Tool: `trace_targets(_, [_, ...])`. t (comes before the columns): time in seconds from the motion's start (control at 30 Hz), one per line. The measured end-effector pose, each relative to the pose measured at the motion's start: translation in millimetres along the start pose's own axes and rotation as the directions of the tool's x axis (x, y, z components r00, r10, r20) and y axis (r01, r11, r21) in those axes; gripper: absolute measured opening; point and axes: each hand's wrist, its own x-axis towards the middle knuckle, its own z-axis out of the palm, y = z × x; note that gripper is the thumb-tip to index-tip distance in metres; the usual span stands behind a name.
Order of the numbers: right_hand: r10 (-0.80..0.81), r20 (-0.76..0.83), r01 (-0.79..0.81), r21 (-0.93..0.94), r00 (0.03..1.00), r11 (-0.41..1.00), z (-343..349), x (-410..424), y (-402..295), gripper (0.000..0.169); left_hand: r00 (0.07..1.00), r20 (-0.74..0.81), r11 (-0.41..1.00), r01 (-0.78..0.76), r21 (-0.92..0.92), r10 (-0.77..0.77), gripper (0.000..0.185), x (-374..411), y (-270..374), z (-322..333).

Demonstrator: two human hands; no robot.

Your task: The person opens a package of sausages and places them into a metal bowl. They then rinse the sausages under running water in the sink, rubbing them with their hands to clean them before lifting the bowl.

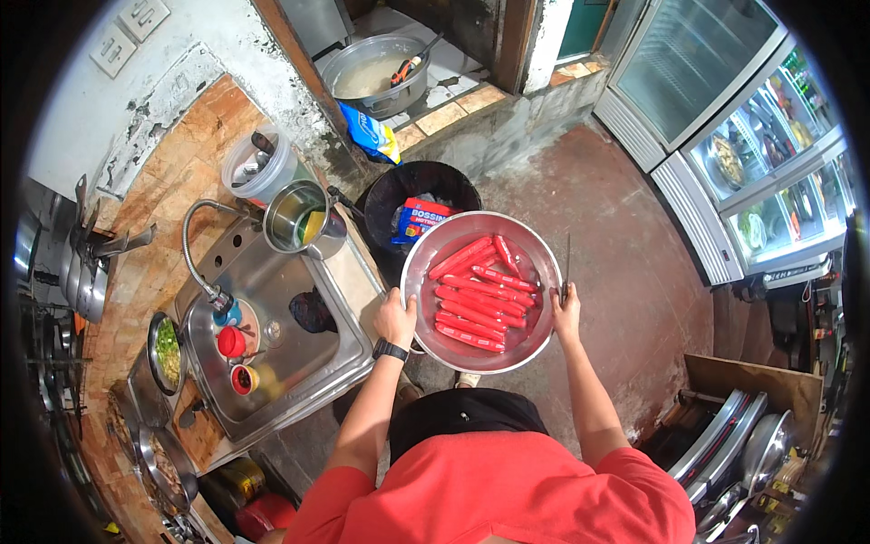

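A round metal basin (469,226) is held up in front of me, above the floor. Several hotdogs in red wrappers (482,292) lie in it, in what looks like water. My left hand (396,319), with a dark watch on the wrist, grips the basin's left rim, thumb on top. On the opposite side, my right hand (567,314) holds the rim and also a thin knife (568,258), its blade pointing away from me. Just beyond the basin, a red and blue hotdog package (416,216) lies inside a black bin (452,178), partly hidden by the basin.
A steel sink (299,367) at left holds small cups (231,342); a steel pot (309,221) stands on its far edge. A blue and yellow bag (370,132) is near the raised ledge. Glass-door refrigerators (700,68) stand at far right, stacked metal trays (714,442) at lower right.
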Motion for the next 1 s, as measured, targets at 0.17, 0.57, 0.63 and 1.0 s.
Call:
trace_targets(0.17, [-0.028,-0.060,0.028,0.007,0.998,1.000,-0.8,-3.3,-11.6,0.026,0.996,0.077,0.992,0.035,0.125,-0.044,0.030,9.8,0.9,8.5])
trace_targets(0.57, [-0.124,-0.140,0.118,-0.045,0.982,0.992,0.6,-10.3,-25.0,0.022,0.999,-0.016,0.985,-0.040,0.167,0.043,0.031,20.1,-2.0,14.9])
trace_targets(0.63, [-0.019,-0.091,0.019,0.000,0.996,1.000,0.1,-10.3,-25.3,0.023,0.998,-0.043,0.991,-0.050,0.125,0.055,0.035,21.2,-6.1,20.4])
trace_targets(1.0, [-0.030,0.038,0.034,-0.111,0.999,0.993,-17.2,-6.4,-23.8,0.032,0.997,-0.007,0.991,-0.076,0.110,0.077,0.031,27.7,-12.8,30.9])
